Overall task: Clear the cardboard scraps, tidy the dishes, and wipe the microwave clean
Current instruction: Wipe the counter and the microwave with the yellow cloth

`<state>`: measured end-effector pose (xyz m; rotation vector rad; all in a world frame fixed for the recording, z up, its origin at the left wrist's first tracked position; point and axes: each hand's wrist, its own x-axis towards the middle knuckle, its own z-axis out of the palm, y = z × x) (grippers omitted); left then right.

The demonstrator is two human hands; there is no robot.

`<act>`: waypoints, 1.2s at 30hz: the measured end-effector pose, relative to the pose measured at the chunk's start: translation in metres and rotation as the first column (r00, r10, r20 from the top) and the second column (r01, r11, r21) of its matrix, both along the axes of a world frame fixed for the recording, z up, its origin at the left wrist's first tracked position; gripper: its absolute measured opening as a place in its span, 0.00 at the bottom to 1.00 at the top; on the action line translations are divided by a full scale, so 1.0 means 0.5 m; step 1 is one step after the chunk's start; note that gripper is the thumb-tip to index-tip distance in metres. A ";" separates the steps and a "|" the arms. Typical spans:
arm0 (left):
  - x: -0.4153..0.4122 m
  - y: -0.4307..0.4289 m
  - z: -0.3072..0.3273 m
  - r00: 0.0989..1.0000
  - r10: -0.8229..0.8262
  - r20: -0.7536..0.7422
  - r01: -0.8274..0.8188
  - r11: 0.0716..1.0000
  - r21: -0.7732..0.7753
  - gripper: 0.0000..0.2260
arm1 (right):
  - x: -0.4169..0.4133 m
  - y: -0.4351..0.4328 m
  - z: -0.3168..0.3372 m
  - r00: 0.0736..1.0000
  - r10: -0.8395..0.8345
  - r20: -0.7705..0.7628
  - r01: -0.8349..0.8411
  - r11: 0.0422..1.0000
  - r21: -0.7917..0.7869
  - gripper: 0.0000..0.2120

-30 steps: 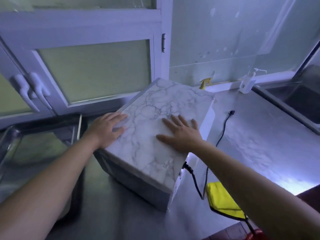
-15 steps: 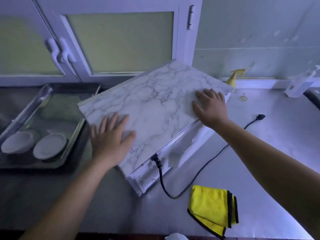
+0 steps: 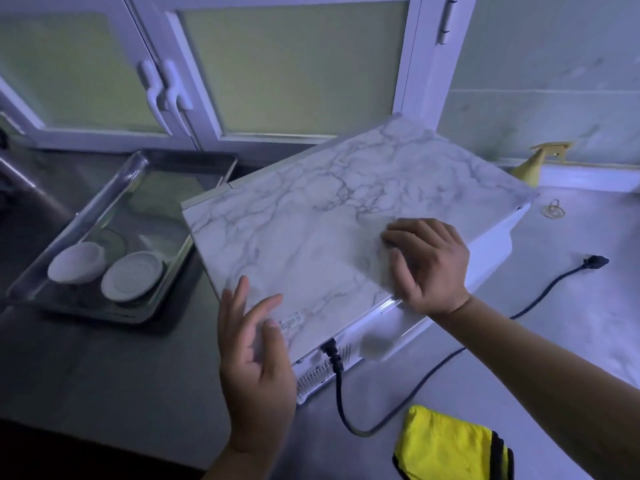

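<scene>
The microwave (image 3: 311,223) has a marble-patterned top and sits skewed on the counter, its white back panel and black power cord (image 3: 337,379) facing me. My left hand (image 3: 252,358) hovers at its near corner with fingers spread and relaxed. My right hand (image 3: 426,261) rests on the top near the back edge, fingers curled with the tips on the surface. A folded yellow cloth (image 3: 450,445) lies on the counter at the lower right. Two white dishes (image 3: 133,275) sit in a metal tray (image 3: 45,271) on the left.
White cabinet doors with frosted panes (image 3: 294,64) stand behind the microwave. The cord's plug (image 3: 595,261) lies loose on the marbled counter to the right. A yellow spray nozzle (image 3: 533,164) and a small ring (image 3: 554,209) sit by the back wall.
The microwave has been turned further, so its back faces me more. My left hand has lifted off the top and drawn near; my right hand slid toward me and curled its fingers.
</scene>
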<state>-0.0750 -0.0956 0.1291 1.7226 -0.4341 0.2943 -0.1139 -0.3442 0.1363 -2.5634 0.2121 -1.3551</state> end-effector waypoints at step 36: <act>0.816 -0.019 0.017 0.958 -0.257 -0.125 0.271 0.957 0.107 0.12 | 0.526 0.158 0.025 0.811 -0.557 -0.177 0.571 0.820 0.035 0.07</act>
